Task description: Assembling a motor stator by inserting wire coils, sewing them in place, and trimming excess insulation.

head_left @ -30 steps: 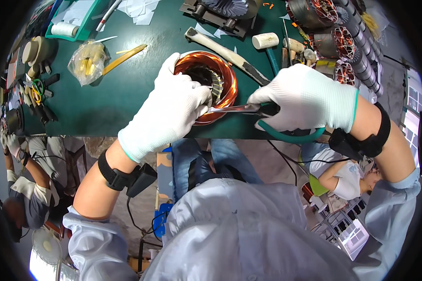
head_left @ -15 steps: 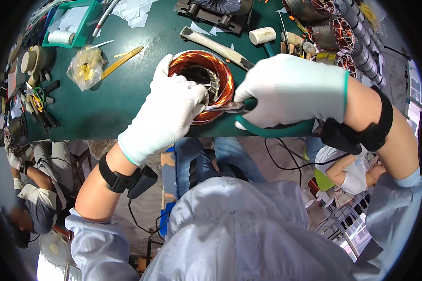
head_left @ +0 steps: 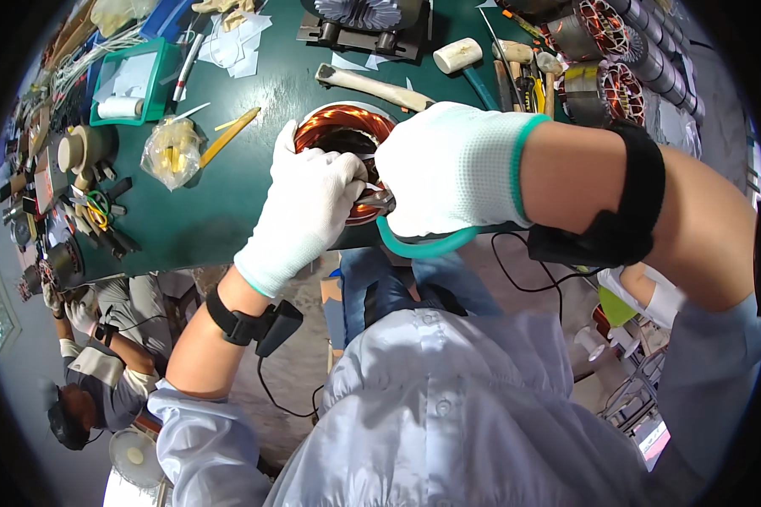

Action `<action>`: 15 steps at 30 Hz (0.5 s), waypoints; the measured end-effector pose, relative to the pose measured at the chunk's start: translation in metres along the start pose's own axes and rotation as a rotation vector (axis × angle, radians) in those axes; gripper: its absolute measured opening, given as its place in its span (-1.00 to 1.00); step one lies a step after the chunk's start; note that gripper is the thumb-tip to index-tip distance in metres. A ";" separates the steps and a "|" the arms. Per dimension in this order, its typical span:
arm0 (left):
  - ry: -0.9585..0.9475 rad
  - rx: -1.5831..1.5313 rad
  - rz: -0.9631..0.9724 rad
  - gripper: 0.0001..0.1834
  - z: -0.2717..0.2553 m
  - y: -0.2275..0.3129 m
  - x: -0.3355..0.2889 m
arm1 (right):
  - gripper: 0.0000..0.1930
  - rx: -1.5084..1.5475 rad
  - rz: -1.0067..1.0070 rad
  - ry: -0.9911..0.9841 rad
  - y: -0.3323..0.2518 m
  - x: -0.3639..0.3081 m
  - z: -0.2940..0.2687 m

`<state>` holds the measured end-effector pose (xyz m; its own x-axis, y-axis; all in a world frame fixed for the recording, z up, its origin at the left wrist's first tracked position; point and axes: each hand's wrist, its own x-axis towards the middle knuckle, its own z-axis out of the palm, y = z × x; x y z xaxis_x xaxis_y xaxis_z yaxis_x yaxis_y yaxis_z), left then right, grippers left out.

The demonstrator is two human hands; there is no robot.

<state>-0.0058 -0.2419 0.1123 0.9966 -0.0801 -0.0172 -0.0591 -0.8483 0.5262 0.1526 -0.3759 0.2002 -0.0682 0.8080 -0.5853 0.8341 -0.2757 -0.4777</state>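
Copper coil ring (head_left: 344, 135) sits at the near edge of the green worktop (head_left: 228, 211). Your left hand (head_left: 309, 211) presses on it, fingers curled. Your right hand (head_left: 452, 169), at 3 o'clock, grips green-handled pliers (head_left: 418, 247). A slip could nick the wire. The wooden stick (head_left: 372, 84) lies at 12 o'clock; 9 o'clock has room.

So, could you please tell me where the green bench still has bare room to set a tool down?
Bare green bench top lies between the plastic bag, the copper-wound stator and the near edge. The left rim by the pliers and the far right by the mallet are crowded.
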 end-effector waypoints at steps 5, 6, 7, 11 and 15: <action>-0.021 0.003 -0.124 -0.94 -0.002 0.007 -0.002 | -0.76 -0.222 -0.165 0.104 0.027 -0.031 -0.002; -0.087 -0.013 -0.154 -0.94 -0.007 0.009 -0.002 | -0.81 -0.190 -0.108 0.080 0.022 -0.045 -0.014; -0.079 -0.022 -0.161 -0.94 -0.008 0.009 0.001 | -0.83 -0.136 -0.116 0.113 0.028 -0.057 -0.017; -0.064 0.253 -0.157 -0.90 -0.009 0.012 0.007 | -0.81 0.132 0.105 0.288 0.031 -0.084 -0.003; -0.098 0.278 -0.197 -0.85 -0.008 0.011 0.009 | -0.59 0.351 0.407 0.227 0.019 -0.099 0.017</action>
<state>0.0033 -0.2480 0.1252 0.9810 0.0612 -0.1840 0.1075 -0.9615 0.2530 0.1659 -0.4699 0.2379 0.3709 0.6815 -0.6308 0.5351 -0.7120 -0.4547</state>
